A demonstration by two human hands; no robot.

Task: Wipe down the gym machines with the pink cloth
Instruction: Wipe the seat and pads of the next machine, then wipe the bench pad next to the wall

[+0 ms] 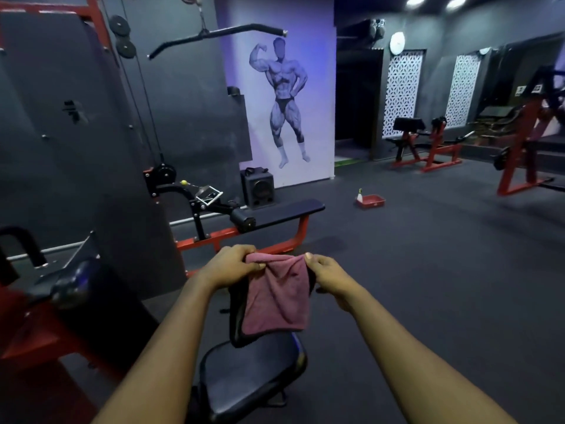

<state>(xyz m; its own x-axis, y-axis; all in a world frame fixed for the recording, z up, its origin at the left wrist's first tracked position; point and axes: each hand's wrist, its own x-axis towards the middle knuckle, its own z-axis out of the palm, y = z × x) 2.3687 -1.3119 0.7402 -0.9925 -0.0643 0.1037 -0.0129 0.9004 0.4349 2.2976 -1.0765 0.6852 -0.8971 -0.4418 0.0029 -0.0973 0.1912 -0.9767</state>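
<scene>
The pink cloth hangs in front of me, held by its top edge. My left hand grips the upper left corner and my right hand pinches the upper right corner. The cloth drapes over a black upright pad behind it. Below it sits the black padded seat of a machine. Ahead stands a red-framed cable machine with a long black bench pad and a black pulldown bar overhead.
A red machine with black handles stands at my left. A speaker sits by the wall. A red tray with a spray bottle lies on the dark floor. More red machines stand at the far right.
</scene>
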